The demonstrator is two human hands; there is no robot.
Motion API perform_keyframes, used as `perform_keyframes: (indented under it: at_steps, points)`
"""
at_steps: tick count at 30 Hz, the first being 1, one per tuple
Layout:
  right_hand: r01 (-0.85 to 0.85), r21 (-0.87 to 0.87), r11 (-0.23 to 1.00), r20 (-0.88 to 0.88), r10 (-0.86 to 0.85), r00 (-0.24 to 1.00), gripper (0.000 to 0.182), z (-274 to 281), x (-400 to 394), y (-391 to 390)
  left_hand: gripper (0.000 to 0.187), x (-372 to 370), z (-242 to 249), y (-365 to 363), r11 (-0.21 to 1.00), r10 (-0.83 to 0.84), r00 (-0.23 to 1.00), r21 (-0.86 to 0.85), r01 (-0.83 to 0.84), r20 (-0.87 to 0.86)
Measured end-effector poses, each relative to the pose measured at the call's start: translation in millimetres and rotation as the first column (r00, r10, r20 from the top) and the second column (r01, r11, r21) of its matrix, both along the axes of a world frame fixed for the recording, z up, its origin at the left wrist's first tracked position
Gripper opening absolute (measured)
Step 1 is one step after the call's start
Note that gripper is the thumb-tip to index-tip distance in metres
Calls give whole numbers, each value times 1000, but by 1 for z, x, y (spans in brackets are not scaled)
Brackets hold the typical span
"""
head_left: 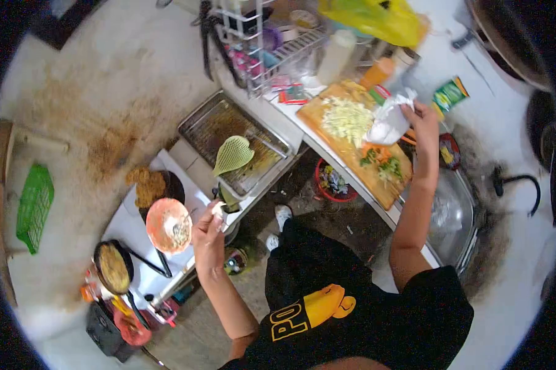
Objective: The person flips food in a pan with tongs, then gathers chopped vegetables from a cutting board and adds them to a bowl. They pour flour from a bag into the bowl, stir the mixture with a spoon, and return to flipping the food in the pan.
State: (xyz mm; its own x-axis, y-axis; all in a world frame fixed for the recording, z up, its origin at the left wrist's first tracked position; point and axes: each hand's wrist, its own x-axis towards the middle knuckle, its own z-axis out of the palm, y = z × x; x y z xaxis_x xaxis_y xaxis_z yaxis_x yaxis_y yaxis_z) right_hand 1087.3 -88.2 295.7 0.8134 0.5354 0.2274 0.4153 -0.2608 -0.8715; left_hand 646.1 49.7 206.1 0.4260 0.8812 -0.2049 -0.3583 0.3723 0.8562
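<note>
My right hand (421,119) grips the top of a clear plastic bag (389,123) with white contents, held over the wooden cutting board (358,161). On the board lie a pile of shredded pale cabbage (346,120), chopped orange pieces (374,150) and chopped greens (387,168). My left hand (209,235) is raised beside an orange bowl (169,226) that has white powder inside. Its fingers are closed together, with something white at the tips; I cannot make out what it is, or whether the hand touches the bowl's rim.
A metal tray (198,126) holds a pale green slotted utensil (233,154). At left are a frying pan (113,267) and brown fried food (147,187). A sink (447,213) adjoins the board; a knife (472,55) and green packet (450,94) lie behind. A red bin (335,196) stands below.
</note>
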Motion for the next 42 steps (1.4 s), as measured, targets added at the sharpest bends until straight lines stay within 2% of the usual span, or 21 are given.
perform_keyframes:
  at_steps: [2, 4, 5, 7, 9, 11, 12, 13, 15, 17, 21, 23, 25, 27, 31, 33, 35, 37, 39, 41, 42]
  points:
    - [42, 17, 999, 30, -43, 999, 25, 11, 19, -14, 33, 17, 6, -10, 992, -104, 993, 59, 107, -62]
    - [123, -71, 990, 214, -106, 971, 25, 9, 49, -27, 31, 39, 7, -20, 980, -194, 979, 42, 197, -68]
    - [143, -59, 988, 210, -127, 969, 25, 7, 62, -33, 32, 51, 8, -27, 977, -192, 977, 78, 199, -95]
    - [157, -39, 987, 277, -140, 951, 24, 8, 75, -44, 29, 73, 24, -41, 968, -246, 965, 23, 249, -91]
    - [215, -30, 976, 285, -197, 938, 23, 2, 85, -53, 25, 93, 29, -52, 945, -306, 949, 100, 312, -72]
    - [290, -147, 946, 473, -191, 860, 25, -19, 106, -57, 24, 113, 41, -64, 930, -337, 940, 141, 340, -47]
    - [260, -69, 963, 442, -204, 873, 25, -27, 108, -57, 25, 123, 49, -71, 925, -341, 938, 153, 347, -69]
    - [236, -145, 961, 305, -183, 935, 27, -39, 123, -56, 25, 134, 55, -77, 920, -344, 935, 165, 354, -90]
    - [267, -93, 959, 374, -215, 902, 30, -64, 140, -51, 22, 153, 63, -89, 912, -359, 928, 177, 371, -97]
    - [225, -211, 951, 296, -157, 942, 32, -56, 136, -51, 19, 174, 72, -100, 903, -381, 924, 200, 381, -38]
    - [154, -112, 982, 286, -117, 951, 31, -88, 159, -43, 18, 212, 77, -123, 853, -490, 871, 189, 486, -24]
    - [149, -102, 984, 233, -122, 965, 31, -100, 162, -40, 28, 227, 74, -133, 804, -548, 835, 241, 544, -58]
    - [139, -97, 986, 177, -120, 977, 31, -107, 166, -42, 24, 235, 75, -145, 821, -524, 849, 222, 526, -71]
    - [122, -113, 986, 278, -86, 957, 28, -108, 169, -45, 20, 238, 73, -155, 845, -507, 861, 173, 506, -44]
    - [112, -226, 968, 188, -69, 980, 26, -98, 170, -50, 17, 241, 64, -166, 864, -470, 881, 178, 471, -48]
    - [85, -106, 991, 227, -59, 972, 28, -95, 166, -57, 19, 242, 67, -172, 869, -463, 885, 171, 464, -48]
    - [145, -6, 989, 283, -137, 949, 29, -112, 169, -61, 18, 243, 57, -172, 864, -476, 879, 176, 472, -25]
    - [119, -42, 992, 276, -103, 956, 30, -102, 151, -90, 20, 255, 55, -180, 891, -434, 898, 119, 439, -68]
    - [105, 125, 987, 82, -115, 990, 25, -96, 121, -136, 20, 275, 48, -184, 821, -550, 830, 124, 557, -91]
    - [154, 189, 970, 70, -170, 983, 22, -83, 88, -198, 18, 305, 54, -200, 705, -669, 730, 194, 682, -135]
    - [171, 307, 936, -56, -161, 985, 22, -101, 83, -229, 17, 324, 61, -214, 646, -712, 680, 215, 732, -175]
